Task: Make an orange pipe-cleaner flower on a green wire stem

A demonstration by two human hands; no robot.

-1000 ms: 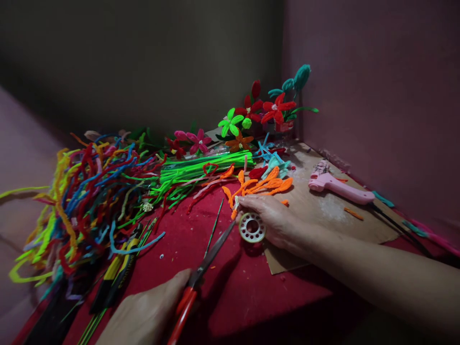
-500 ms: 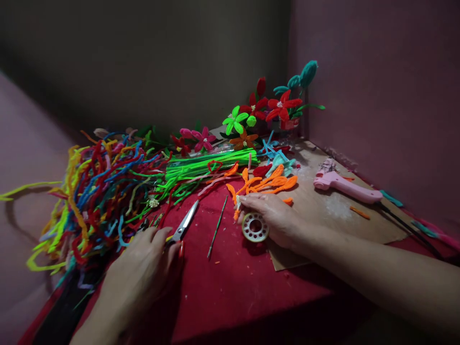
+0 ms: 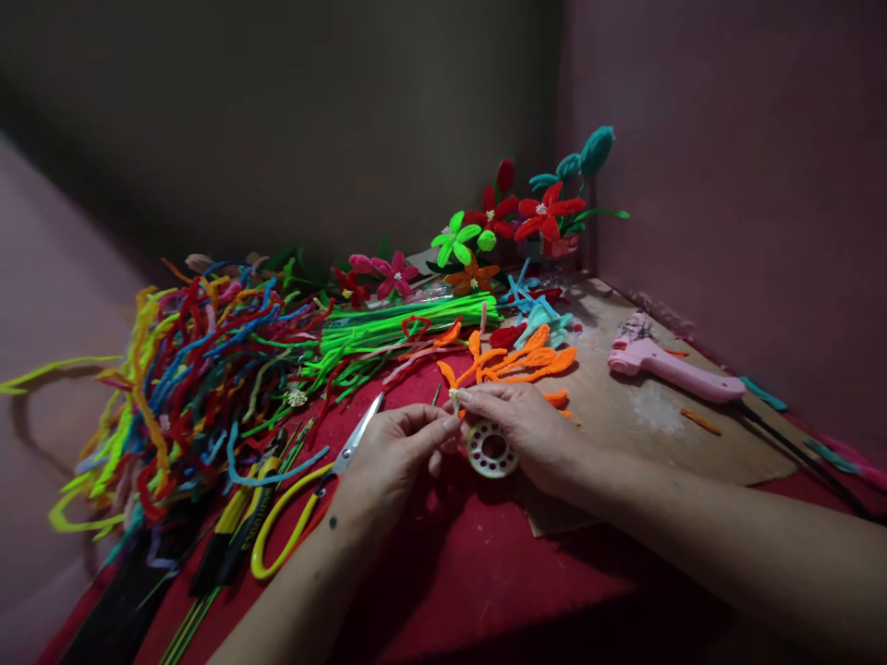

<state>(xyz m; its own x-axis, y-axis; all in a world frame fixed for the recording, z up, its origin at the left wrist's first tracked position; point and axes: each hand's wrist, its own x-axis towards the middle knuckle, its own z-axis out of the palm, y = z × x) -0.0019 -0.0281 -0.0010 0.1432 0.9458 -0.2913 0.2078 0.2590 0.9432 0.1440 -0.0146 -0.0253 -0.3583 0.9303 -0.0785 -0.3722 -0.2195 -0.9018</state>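
Fingers of my right hand (image 3: 523,420) are pinched on a small bundle of pale flower stamens (image 3: 454,399). My left hand (image 3: 394,453) is closed too, its thumb and fingertips meeting at the bundle's lower end. Just under the right fingers is a cream-coloured ring-shaped spool (image 3: 492,450) with round holes; whether it rests on the table or touches the hand I cannot tell. Orange pipe-cleaner petals (image 3: 533,356) lie right behind the hands. Scissors (image 3: 295,526) with yellow and red handles lie by my left wrist, partly covered by it.
Loose coloured pipe cleaners (image 3: 187,369) heap up at left, with a green bundle (image 3: 408,323) beside them. Black-and-yellow pliers (image 3: 242,517) lie before the heap. A pink glue gun (image 3: 672,369) rests on cardboard (image 3: 735,453). Finished flowers (image 3: 547,212) stand behind.
My left hand has left the scissors and moved right to meet the right hand at the stamens. The pliers and scissor handles are now uncovered. The right hand stays nearly in place.
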